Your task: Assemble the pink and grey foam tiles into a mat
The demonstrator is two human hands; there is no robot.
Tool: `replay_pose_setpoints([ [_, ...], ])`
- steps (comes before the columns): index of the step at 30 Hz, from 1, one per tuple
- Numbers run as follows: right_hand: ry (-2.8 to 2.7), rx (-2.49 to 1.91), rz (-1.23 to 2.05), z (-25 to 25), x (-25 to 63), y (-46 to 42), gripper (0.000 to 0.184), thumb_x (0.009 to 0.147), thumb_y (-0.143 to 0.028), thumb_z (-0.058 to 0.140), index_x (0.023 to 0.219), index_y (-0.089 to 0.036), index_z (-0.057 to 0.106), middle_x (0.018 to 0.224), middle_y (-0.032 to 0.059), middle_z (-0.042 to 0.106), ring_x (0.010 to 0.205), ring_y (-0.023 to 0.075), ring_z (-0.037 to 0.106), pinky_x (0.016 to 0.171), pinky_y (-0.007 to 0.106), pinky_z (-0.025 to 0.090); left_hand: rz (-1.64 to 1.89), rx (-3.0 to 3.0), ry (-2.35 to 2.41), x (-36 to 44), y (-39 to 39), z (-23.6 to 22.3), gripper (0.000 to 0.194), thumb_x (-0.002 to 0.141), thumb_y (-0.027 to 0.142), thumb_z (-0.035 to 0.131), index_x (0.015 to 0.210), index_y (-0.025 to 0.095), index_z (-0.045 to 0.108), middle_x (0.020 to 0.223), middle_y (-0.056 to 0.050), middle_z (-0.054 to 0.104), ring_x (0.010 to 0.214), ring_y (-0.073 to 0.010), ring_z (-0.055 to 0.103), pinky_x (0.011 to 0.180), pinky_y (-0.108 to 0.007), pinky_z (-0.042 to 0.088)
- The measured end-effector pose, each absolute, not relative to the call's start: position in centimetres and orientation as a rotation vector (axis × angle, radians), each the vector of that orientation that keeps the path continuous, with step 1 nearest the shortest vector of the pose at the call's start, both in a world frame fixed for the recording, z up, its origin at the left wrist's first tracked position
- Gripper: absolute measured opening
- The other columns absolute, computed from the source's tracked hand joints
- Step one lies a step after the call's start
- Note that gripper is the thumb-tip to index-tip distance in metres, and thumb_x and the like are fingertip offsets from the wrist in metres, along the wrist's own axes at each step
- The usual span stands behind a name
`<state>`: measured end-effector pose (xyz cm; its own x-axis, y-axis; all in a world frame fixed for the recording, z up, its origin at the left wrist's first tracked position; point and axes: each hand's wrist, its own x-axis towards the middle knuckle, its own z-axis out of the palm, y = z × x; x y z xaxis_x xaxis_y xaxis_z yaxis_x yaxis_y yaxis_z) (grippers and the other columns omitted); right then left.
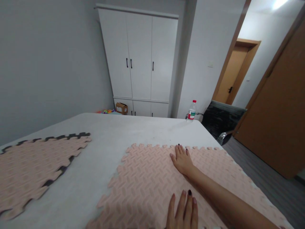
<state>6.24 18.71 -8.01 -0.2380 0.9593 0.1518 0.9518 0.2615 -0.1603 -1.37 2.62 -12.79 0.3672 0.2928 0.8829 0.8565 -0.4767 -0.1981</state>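
Head view shows us a white table [114,140] filling the near half of the scene. Our right hand [182,159] lies flat, palm down, fingers together, on the far part of a pink foam mat [147,181] with jigsaw edges; it grips nothing. Our left hand [183,211] rests flat on the near part of the same mat, fingers stretched out, holding nothing. To the left, well apart, lies a stack of mats [30,168], pink on top with a dark one showing beneath its edges. At the table's far right corner stands a water bottle [191,111], upright. Beyond it we see a dark chair [221,119]. Against the far wall stands a white wardrobe [140,60], with a cardboard box [121,108] at its foot. On the right is a brown door [278,105].
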Motion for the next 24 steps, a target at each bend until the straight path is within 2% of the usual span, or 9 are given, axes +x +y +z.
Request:
replay_pose_setpoints([
  [4,-2.309,-1.802,0.106,-7.9,6.3,18.5,0.075,0.09,-0.055,0.01,0.142,-0.002,0.024,0.148,0.0177,0.023,0.137,0.0271,0.014,0.109,0.046,0.007,-1.169,-1.881,-1.081,-0.5,2.5,-14.1,0.031,0.082,0.013,0.04,0.095,0.019,0.068,0.099,-0.007,0.071,0.114,-0.0232,0.055,0.113,-0.047,0.021],
  [8,-2.304,-1.79,0.115,-7.7,6.3,18.3,0.073,0.091,-0.054,0.01,0.142,-0.003,0.023,0.148,0.0178,0.023,0.138,0.0262,0.013,0.109,0.045,0.005,-1.172,-1.839,-1.035,-0.2,2.3,-15.1,0.029,0.083,0.013,0.041,0.094,0.017,0.068,0.092,-0.007,0.072,0.109,-0.0211,0.058,0.111,-0.039,0.026],
  [11,-2.287,-1.778,0.099,-7.6,6.3,18.1,0.071,0.091,-0.052,0.011,0.141,-0.004,0.026,0.147,0.0173,0.026,0.137,0.0256,0.016,0.109,0.045,0.007,-1.202,-1.886,-1.017,-0.7,1.6,-14.5,0.035,0.084,0.008,0.035,0.098,0.016,0.066,0.093,-0.006,0.072,0.104,-0.0177,0.061,0.109,-0.033,0.031],
  [16,-2.287,-1.745,0.031,-6.5,6.3,17.1,0.066,0.093,-0.047,0.013,0.138,-0.002,0.032,0.143,0.0198,0.033,0.135,0.0264,0.023,0.107,0.046,0.015,-1.179,-1.963,-1.058,-1.2,0.4,-12.7,0.037,0.082,0.007,0.035,0.103,0.016,0.064,0.1,-0.005,0.071,0.102,-0.0161,0.061,0.102,-0.03,0.036],
  [19,-2.35,-1.675,0.035,-5.8,6.7,15.2,0.063,0.092,-0.046,0.018,0.135,-0.004,0.038,0.14,0.0198,0.038,0.132,0.0259,0.028,0.106,0.045,0.018,-1.154,-2.0,-1.067,-1.4,0.0,-12.4,0.033,0.084,0.014,0.038,0.105,0.016,0.063,0.103,-0.004,0.07,0.104,-0.0162,0.059,0.098,-0.029,0.038],
  [21,-2.397,-1.607,0.049,-5.7,7.1,13.6,0.062,0.092,-0.047,0.018,0.135,-0.007,0.038,0.14,0.0178,0.039,0.132,0.0249,0.029,0.107,0.044,0.019,-1.124,-2.04,-1.055,-1.6,-0.1,-12.4,0.032,0.085,0.025,0.042,0.109,0.017,0.062,0.107,-0.004,0.069,0.107,-0.0173,0.057,0.096,-0.03,0.039],
  [24,-2.419,-1.565,0.091,-6.0,7.6,11.6,0.062,0.093,-0.046,0.015,0.139,-0.008,0.032,0.145,0.0148,0.032,0.135,0.0241,0.024,0.108,0.044,0.016,-1.054,-2.132,-1.015,-2.1,-0.3,-12.4,0.046,0.08,0.042,0.048,0.116,0.015,0.058,0.113,-0.006,0.066,0.111,-0.0191,0.053,0.093,-0.031,0.04],
])
